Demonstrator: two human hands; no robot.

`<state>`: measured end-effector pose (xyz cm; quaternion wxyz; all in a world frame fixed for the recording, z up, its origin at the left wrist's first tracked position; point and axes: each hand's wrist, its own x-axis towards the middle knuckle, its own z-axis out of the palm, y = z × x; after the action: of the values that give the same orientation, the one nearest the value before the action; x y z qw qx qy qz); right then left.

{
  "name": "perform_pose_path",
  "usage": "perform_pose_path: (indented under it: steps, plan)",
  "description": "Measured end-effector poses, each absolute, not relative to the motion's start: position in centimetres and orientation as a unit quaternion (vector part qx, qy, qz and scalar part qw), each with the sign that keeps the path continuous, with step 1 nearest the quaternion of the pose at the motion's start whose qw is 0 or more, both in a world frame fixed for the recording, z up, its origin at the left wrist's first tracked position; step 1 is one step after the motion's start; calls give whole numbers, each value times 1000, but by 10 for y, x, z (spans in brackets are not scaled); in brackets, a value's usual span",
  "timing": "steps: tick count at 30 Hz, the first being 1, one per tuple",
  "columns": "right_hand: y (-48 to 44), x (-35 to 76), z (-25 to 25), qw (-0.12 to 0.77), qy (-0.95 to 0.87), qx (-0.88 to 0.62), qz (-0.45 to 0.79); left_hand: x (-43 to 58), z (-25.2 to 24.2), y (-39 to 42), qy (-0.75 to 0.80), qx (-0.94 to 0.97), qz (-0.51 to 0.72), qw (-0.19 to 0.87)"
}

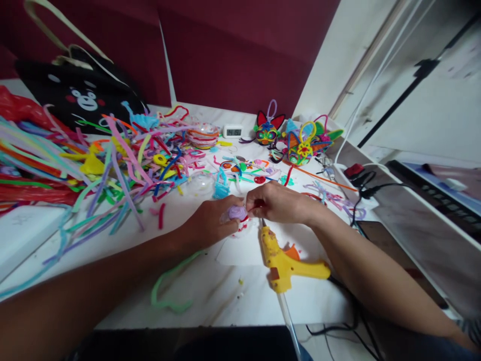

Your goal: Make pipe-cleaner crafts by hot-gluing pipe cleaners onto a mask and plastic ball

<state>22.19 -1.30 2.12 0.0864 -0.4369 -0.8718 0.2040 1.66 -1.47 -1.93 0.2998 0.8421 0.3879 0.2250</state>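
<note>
Left hand, curled around lilac-coiled clear-plastic piece above bench; right hand, fingertips bunched at its edge, contents unclear. Lilac coil formed; decoration apparently unfinished, unlike cat-faced ornament behind.

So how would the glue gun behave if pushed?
Lying on its side, the glue gun would probably slide rather than roll. The cord at its handle may drag, and the long glue stick jutting from its back could swing.
</note>
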Motion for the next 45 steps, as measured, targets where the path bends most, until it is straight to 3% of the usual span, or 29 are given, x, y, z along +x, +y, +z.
perform_pose_path:
  steps: [20, 34, 45]
  plan:
    - [-19, 215, 28, 58, -917, -390, 62, 16, -25, -9, 350, 848, 239, 320]
    - [-9, 224, 27, 103, -926, -337, 132, 17, -27, 2, 332, 845, 219, 358]
    - [-1, 219, 28, 61, -942, -308, 116, 19, -47, 11, 254, 814, 261, 453]
